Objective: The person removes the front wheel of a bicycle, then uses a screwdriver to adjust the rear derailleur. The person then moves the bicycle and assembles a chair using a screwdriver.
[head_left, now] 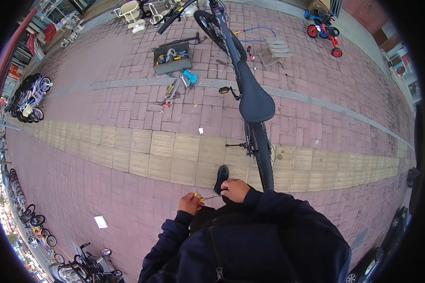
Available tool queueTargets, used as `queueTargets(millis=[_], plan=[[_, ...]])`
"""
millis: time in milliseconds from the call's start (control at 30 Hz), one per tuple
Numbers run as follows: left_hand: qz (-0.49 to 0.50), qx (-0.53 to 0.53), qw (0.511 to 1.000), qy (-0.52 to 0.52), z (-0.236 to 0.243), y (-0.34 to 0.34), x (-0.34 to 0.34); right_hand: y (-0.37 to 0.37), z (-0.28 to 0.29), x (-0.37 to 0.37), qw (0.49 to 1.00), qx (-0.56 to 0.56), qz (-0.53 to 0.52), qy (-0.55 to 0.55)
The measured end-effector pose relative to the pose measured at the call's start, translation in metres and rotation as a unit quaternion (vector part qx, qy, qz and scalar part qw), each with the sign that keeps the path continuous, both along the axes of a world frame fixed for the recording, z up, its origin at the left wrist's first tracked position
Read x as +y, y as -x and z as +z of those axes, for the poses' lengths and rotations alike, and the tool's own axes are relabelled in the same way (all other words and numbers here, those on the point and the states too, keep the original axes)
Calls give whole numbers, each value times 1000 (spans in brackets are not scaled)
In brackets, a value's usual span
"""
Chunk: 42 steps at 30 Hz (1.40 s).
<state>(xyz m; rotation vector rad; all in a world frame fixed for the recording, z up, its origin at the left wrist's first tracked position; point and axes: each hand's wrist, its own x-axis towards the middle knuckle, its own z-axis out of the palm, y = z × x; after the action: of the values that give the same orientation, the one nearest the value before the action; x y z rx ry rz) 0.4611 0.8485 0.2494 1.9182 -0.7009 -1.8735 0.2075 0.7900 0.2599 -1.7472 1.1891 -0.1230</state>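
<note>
My left hand [190, 203] is closed around the yellow handle of a screwdriver [202, 199], low in front of my body. Its thin shaft points right, toward my right hand [235, 190]. The fingers of that hand are pinched together near the shaft's tip; whether they grip the tip or a small part there is too small to tell. Just beyond my hands stands a bicycle [257, 96], its black saddle and rear tyre closest to me. One dark shoe [222, 175] of mine shows beside the right hand, left of the rear wheel.
A grey toolbox [173, 69] stands ahead to the left, with loose wrenches [172, 89] and a teal power tool [191, 78] on the paving before it. Right of the bicycle are a small slatted stool [277, 47] and a red tricycle [323, 32]. Parked bikes [30, 99] line the left.
</note>
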Motion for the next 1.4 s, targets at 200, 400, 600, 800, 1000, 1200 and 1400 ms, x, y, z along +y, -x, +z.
queueTargets(millis=[200, 400, 600, 800, 1000, 1200, 1400], plan=[[-7, 148, 988, -30, -18, 22, -101, -31, 14, -54, 996, -86, -16, 35], [-203, 146, 954, -164, -34, 22, -231, -53, -20, -107, 981, -68, -165, 69], [-439, 56, 891, -97, -60, -18, -381, -93, -55, -163, 901, 15, -432, 47], [-460, -49, 886, -22, -108, -78, -486, -136, -57, -188, 813, 43, -580, -27], [-510, -87, 854, -46, -127, -78, -528, -145, -96, -175, 770, 46, -632, -71], [-615, -32, 788, 0, -157, 5, -521, -149, -124, -147, 645, 72, -754, -104], [-684, 52, 710, 159, -221, 104, -554, -135, -227, -174, 548, 74, -828, -95]])
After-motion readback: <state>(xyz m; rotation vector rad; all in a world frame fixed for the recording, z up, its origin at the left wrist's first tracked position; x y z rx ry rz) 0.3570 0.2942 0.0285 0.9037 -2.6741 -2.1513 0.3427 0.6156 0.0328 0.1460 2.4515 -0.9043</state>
